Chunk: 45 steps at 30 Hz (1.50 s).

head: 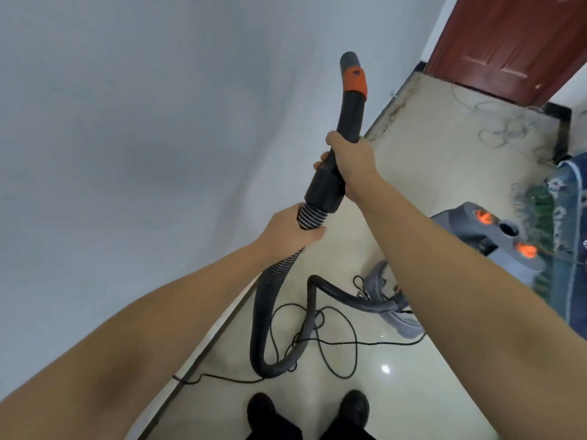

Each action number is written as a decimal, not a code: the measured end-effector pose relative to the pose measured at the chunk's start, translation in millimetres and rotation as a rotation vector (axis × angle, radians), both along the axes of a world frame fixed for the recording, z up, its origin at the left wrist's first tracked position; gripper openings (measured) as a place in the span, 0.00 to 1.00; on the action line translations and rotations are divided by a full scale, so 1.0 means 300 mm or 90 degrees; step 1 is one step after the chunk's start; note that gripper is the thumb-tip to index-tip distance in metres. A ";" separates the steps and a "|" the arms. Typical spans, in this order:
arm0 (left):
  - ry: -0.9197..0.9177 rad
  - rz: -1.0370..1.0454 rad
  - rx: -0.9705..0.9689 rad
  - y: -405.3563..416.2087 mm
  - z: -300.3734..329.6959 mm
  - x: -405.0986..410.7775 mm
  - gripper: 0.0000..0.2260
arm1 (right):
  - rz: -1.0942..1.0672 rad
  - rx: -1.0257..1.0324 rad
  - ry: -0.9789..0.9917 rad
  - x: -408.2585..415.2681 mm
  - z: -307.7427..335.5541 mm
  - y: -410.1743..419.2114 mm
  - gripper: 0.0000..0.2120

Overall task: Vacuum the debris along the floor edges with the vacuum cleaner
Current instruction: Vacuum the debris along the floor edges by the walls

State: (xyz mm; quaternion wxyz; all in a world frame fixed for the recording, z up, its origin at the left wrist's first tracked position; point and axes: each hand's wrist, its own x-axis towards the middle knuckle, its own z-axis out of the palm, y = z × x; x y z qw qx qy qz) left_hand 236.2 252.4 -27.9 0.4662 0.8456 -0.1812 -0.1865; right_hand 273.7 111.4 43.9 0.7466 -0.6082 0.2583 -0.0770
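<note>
A: Two hands on the vacuum, and neither is near the floor yet. Your right hand [351,160] is clenched round the black handle tube [344,122], and your left hand [290,228] grasps the ribbed hose [270,300] just below the collar.

B: Where does the nozzle point?

A: Up and away from you. The grey nozzle tip [349,60], above the orange band [355,80], hangs in front of the white wall [143,122], with the tube's long axis running from your left grip up to the tip.

B: And the debris?

A: Beyond the nozzle, to its right and lower: a dark, gritty line of debris [392,114] lies where the floor [428,160] meets the wall, running toward the red door [514,46]. Your right hand is the nearer one, so I'd judge it should tip the nozzle down onto that seam.

B: Anything trailing?

A: The hose loops back to the grey vacuum body [470,230], right of the nozzle, and a thin black cord [336,342] lies tangled by your shoes [305,408].
</note>
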 end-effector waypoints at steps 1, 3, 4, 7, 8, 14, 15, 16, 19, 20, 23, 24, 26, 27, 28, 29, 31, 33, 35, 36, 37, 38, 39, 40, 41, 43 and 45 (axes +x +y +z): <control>-0.007 -0.003 0.006 0.023 0.021 -0.011 0.07 | -0.004 0.000 -0.011 -0.019 0.014 0.019 0.05; -0.019 -0.015 0.016 0.059 0.065 -0.026 0.08 | -0.013 -0.001 -0.031 -0.052 0.042 0.047 0.05; -0.028 -0.020 0.021 0.069 0.086 -0.033 0.08 | -0.017 -0.004 -0.039 -0.064 0.059 0.057 0.05; -0.075 -0.007 0.032 0.068 0.157 -0.047 0.10 | -0.009 -0.013 -0.075 -0.085 0.136 0.069 0.05; -0.091 0.006 0.031 0.063 0.186 -0.047 0.10 | -0.001 -0.020 -0.089 -0.083 0.172 0.068 0.05; -0.109 0.078 -0.041 0.020 0.335 -0.053 0.07 | 0.054 -0.060 -0.149 -0.088 0.368 0.035 0.06; -0.110 0.088 -0.042 0.006 0.342 -0.062 0.07 | 0.059 -0.064 -0.152 -0.096 0.380 0.023 0.05; -0.113 0.094 -0.039 -0.010 0.343 -0.073 0.08 | 0.064 -0.069 -0.157 -0.103 0.382 0.010 0.05; -0.101 0.094 -0.018 -0.054 0.309 -0.102 0.08 | 0.075 -0.066 -0.151 -0.119 0.337 -0.033 0.06; -0.091 0.094 -0.008 -0.062 0.294 -0.107 0.08 | 0.075 -0.061 -0.139 -0.119 0.311 -0.042 0.07; -0.053 0.103 0.032 -0.062 0.248 -0.112 0.07 | 0.067 -0.036 -0.096 -0.102 0.226 -0.048 0.09; -0.045 0.109 0.047 -0.060 0.235 -0.110 0.08 | 0.066 -0.027 -0.085 -0.089 0.198 -0.044 0.09; -0.027 0.120 0.087 -0.062 0.211 -0.091 0.10 | 0.060 -0.015 -0.061 -0.054 0.147 -0.036 0.08; -0.016 0.126 0.115 -0.064 0.199 -0.075 0.10 | 0.055 -0.011 -0.047 -0.033 0.122 -0.033 0.08; -0.008 0.130 0.141 -0.066 0.188 -0.055 0.09 | 0.049 -0.008 -0.034 -0.008 0.097 -0.031 0.08; -0.006 0.128 0.156 -0.065 0.173 -0.033 0.08 | 0.043 -0.006 -0.022 0.017 0.076 -0.030 0.08; -0.010 0.123 0.149 -0.068 0.134 0.021 0.07 | 0.028 -0.005 -0.001 0.072 0.036 -0.033 0.08; -0.007 0.111 0.147 -0.074 0.098 0.081 0.07 | 0.011 -0.008 0.015 0.132 0.001 -0.046 0.08; -0.011 0.079 0.161 -0.085 0.079 0.147 0.07 | -0.006 0.009 0.024 0.190 -0.027 -0.065 0.09; -0.009 0.066 0.160 -0.087 0.070 0.171 0.08 | -0.017 0.023 0.034 0.212 -0.043 -0.076 0.10; -0.004 0.057 0.156 -0.089 0.066 0.192 0.09 | -0.025 0.037 0.046 0.228 -0.055 -0.086 0.10; 0.000 0.048 0.151 -0.089 0.063 0.209 0.10 | -0.030 0.055 0.058 0.240 -0.067 -0.095 0.10; 0.004 0.042 0.149 -0.089 0.061 0.223 0.11 | -0.030 0.074 0.067 0.252 -0.074 -0.104 0.10; 0.006 0.036 0.150 -0.093 0.060 0.238 0.11 | -0.027 0.089 0.073 0.265 -0.079 -0.113 0.10; 0.010 0.030 0.149 -0.097 0.059 0.251 0.12 | -0.025 0.097 0.076 0.279 -0.080 -0.123 0.11; 0.015 0.022 0.143 -0.108 0.065 0.288 0.12 | -0.025 0.099 0.078 0.317 -0.077 -0.139 0.12; 0.021 0.019 0.137 -0.116 0.070 0.330 0.12 | -0.024 0.095 0.080 0.356 -0.070 -0.148 0.13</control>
